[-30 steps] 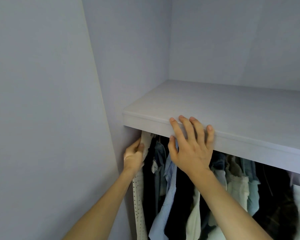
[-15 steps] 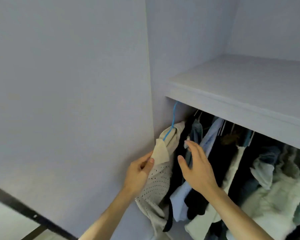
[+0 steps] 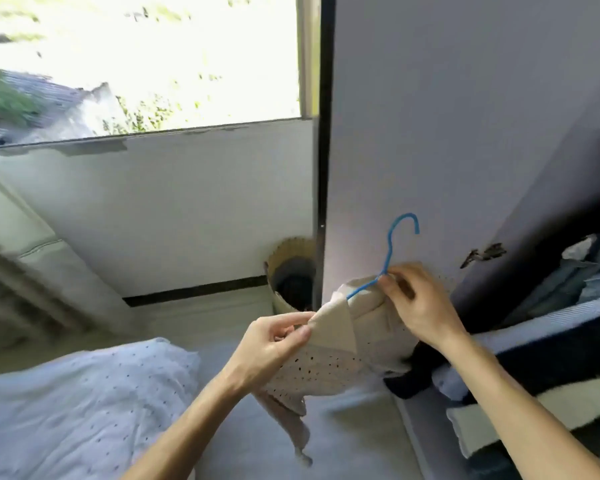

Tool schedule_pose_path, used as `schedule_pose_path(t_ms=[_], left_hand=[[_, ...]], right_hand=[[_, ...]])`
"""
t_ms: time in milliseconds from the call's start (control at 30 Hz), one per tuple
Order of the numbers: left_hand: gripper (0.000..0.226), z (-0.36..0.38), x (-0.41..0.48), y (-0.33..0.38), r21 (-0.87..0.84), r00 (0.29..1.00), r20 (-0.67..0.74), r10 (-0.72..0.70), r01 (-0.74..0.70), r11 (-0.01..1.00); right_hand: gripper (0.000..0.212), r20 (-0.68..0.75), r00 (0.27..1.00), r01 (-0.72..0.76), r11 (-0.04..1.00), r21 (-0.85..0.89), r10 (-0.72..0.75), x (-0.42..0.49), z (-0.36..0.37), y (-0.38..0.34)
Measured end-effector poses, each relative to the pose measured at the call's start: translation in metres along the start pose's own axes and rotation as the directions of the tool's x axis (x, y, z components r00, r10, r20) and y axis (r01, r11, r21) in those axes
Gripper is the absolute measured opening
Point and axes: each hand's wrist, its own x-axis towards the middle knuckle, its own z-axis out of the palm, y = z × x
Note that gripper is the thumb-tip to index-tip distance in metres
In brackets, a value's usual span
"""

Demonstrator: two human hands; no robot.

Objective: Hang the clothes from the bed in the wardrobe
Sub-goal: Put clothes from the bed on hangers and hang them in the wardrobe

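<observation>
The beige perforated garment (image 3: 329,368) sits on a blue hanger (image 3: 390,251) just right of frame centre, held out in front of the wardrobe's side panel (image 3: 447,133). The left hand (image 3: 274,344) pinches its collar; the right hand (image 3: 416,303) pinches the hanger's neck below the hook. Other clothes (image 3: 575,271) crowd the right edge. The bed cover (image 3: 77,393) lies lower left, with a basket (image 3: 284,258) behind it.

Matt against smooth
The shirt (image 3: 326,368) I hold is matt, perforated beige cloth; its blue hanger (image 3: 394,252) looks smooth, plastic-coated; at eight o'clock, the bedding (image 3: 84,393) is matt dotted cloth.
</observation>
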Motion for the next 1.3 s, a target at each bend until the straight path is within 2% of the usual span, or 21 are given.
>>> schedule_pose_path(t_ms=[133,267,400,567,667,767,833,900,967,1033,1100,1133,1233,1300], left_hand=[[0.025,-0.060,-0.082,-0.044,0.042,0.982,-0.164,-0.094,0.102,0.994],[0.032,-0.111,-0.158,-0.074,0.117,0.938,-0.292,-0.185,0.227,0.967],[0.029,-0.150,-0.204,-0.073,0.164,0.893,-0.393,-0.218,0.301,0.940],[0.028,-0.178,-0.195,-0.058,0.244,0.896,-0.430,-0.108,0.231,0.942],[0.024,-0.192,-0.175,-0.045,0.248,0.878,-0.455,-0.150,0.287,0.925],[0.037,-0.202,-0.161,-0.035,0.176,0.865,-0.452,-0.215,0.324,0.930],[0.033,-0.206,-0.150,-0.032,0.141,0.857,-0.458,-0.238,0.334,0.932],[0.024,-0.215,-0.137,-0.031,0.137,0.827,-0.512,-0.233,0.346,0.928],[0.026,-0.226,-0.124,-0.026,0.156,0.797,-0.568,-0.208,0.352,0.923],[0.030,-0.238,-0.113,-0.015,0.161,0.778,-0.602,-0.180,0.340,0.927],[0.030,-0.252,-0.105,-0.003,0.129,0.777,-0.607,-0.167,0.303,0.944],[0.030,-0.258,-0.102,0.002,0.104,0.778,-0.606,-0.165,0.283,0.953],[0.030,-0.276,-0.098,0.013,0.026,0.778,-0.610,-0.151,0.210,0.977],[0.028,-0.286,-0.096,0.016,-0.031,0.769,-0.623,-0.141,0.156,0.987]], right_hand=[[0.031,0.079,0.991,0.102,0.989,0.108,-0.111,-0.026,0.077,-0.070],[0.036,0.201,0.961,0.155,0.973,0.169,-0.188,-0.053,0.143,-0.136],[0.036,0.329,0.904,0.212,0.955,0.209,-0.272,-0.067,0.189,-0.198],[0.033,0.370,0.859,0.254,0.922,0.291,-0.353,-0.062,0.219,-0.257],[0.041,0.358,0.851,0.277,0.908,0.314,-0.384,-0.047,0.227,-0.272],[0.026,0.332,0.855,0.278,0.893,0.355,-0.398,-0.026,0.229,-0.275],[0.022,0.289,0.883,0.237,0.884,0.402,-0.368,-0.009,0.227,-0.275],[0.033,0.226,0.924,0.192,0.887,0.420,-0.307,0.004,0.228,-0.267],[0.040,0.159,0.971,0.091,0.895,0.438,-0.176,0.011,0.232,-0.250],[0.042,0.158,0.987,-0.102,0.871,0.480,0.029,0.023,0.239,-0.230],[0.046,0.300,0.930,-0.339,0.810,0.479,0.212,0.044,0.252,-0.204],[0.056,0.397,0.883,-0.418,0.801,0.428,0.249,0.056,0.260,-0.193],[0.100,0.556,0.800,-0.489,0.783,0.386,0.225,0.083,0.278,-0.169],[0.105,0.617,0.771,-0.492,0.762,0.422,0.157,0.100,0.288,-0.164]])
